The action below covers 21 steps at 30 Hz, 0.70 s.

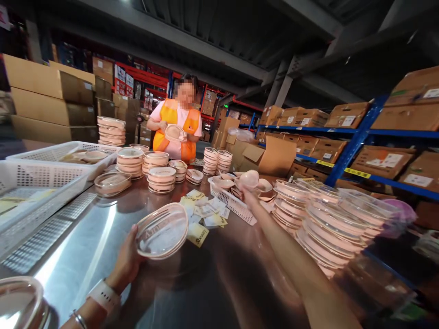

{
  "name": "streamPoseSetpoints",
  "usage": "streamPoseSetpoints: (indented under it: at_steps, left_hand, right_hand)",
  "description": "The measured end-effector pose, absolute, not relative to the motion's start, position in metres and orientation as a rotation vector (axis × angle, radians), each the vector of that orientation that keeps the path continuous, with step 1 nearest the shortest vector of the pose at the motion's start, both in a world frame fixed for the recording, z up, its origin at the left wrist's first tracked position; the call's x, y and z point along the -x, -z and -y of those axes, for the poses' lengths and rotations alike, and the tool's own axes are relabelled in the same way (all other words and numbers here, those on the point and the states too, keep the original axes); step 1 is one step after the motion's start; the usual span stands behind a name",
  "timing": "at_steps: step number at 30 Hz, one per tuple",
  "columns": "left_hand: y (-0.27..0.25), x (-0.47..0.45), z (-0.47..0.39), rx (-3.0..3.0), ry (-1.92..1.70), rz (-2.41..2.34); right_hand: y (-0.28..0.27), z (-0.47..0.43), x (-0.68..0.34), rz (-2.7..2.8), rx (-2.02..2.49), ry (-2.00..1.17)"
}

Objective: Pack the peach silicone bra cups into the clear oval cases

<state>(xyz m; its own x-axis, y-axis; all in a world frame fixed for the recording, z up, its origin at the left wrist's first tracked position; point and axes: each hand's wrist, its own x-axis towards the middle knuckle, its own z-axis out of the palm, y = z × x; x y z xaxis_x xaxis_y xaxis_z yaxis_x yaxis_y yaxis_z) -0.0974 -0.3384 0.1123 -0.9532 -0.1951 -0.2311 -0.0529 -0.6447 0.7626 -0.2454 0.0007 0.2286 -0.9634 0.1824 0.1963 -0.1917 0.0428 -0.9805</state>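
Observation:
My left hand (128, 256) grips an oval plastic box (163, 230) by its left side, tilted above the metal table. The box has a clear lid with lettering and a pale pink rim. Stretched forward, my right hand (246, 194) is at a white plastic basket (236, 205) filled with pale pink cup-shaped pieces (249, 178). Its fingers are small and partly hidden among these pieces, so their grip cannot be made out. Yellow and white printed cards (198, 234) lie loose between the box and the basket.
Tall stacks of oval boxes (332, 228) stand on the right, with smaller stacks (161, 179) at the back. White perforated crates (44, 178) are on the left. Across the metal table (192, 288), a person in an orange vest (190, 123) holds a similar box. Shelves with cartons (380, 162) are beyond.

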Motion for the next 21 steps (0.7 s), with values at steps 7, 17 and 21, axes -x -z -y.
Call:
streamPoseSetpoints:
  at_steps: [7,17,21]
  left_hand:
    - [-0.113,0.084,0.334,0.321,2.877,1.813]
    - [-0.109,0.059,0.312,0.277,3.169,1.893]
    - [-0.105,0.071,0.325,0.136,2.957,1.999]
  right_hand:
    - [-0.129,0.096,0.143,2.558,-0.906,-2.159]
    - [-0.108,0.083,0.115,2.681,-1.845,-0.893]
    - [-0.098,0.068,0.095,2.724,-1.783,-0.765]
